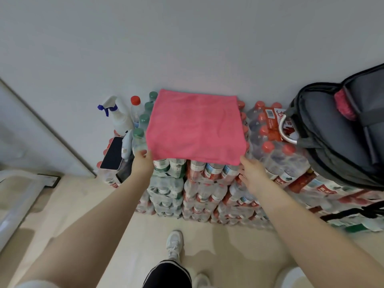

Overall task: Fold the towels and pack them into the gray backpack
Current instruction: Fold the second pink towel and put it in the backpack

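Two hands sit at the near corners of the pink towel (195,126), which lies spread flat on top of the stacked bottle packs (207,183) against the wall. The left hand (142,163) touches the towel's near-left corner and the right hand (252,173) its near-right corner; whether the fingers pinch the cloth or merely rest against its edge I cannot tell, since the fingertips are hidden at the hem. To the right of the towel the gray backpack (336,132) lies on the same packs with its main compartment unzipped, and something pink and rolled (344,104), likely a towel already packed, shows inside its upper part. To the left of the towel stand a white spray bottle (118,115) and a dark-screened device (113,152). Judging by the layout, the step in hand is folding this towel. The next move would call for a firm pinch on both near corners, then carrying them over to meet the far edge so the halves line up
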